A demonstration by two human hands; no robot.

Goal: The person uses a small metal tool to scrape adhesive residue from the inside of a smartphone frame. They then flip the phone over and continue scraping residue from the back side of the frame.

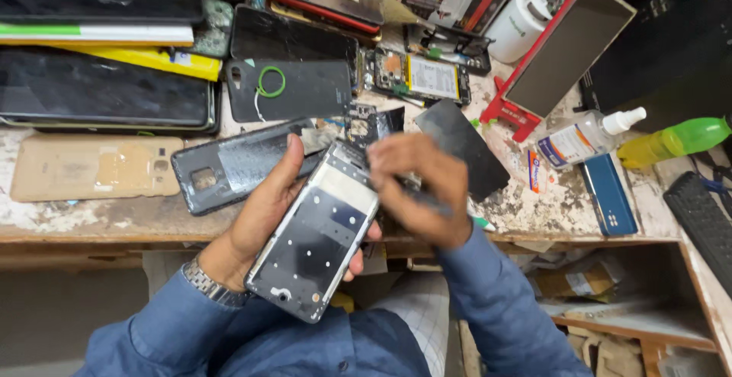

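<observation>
Cradled above the lap, just off the workbench [91, 221] edge, an opened phone frame [316, 232] rests in the left hand [263, 217], fingers curled under, thumb along its side. The right hand [423, 186] pinches a thin tool [450, 211], blurred, at its top end. It looks light, stiff, fragile; best gripped by its edges.
</observation>
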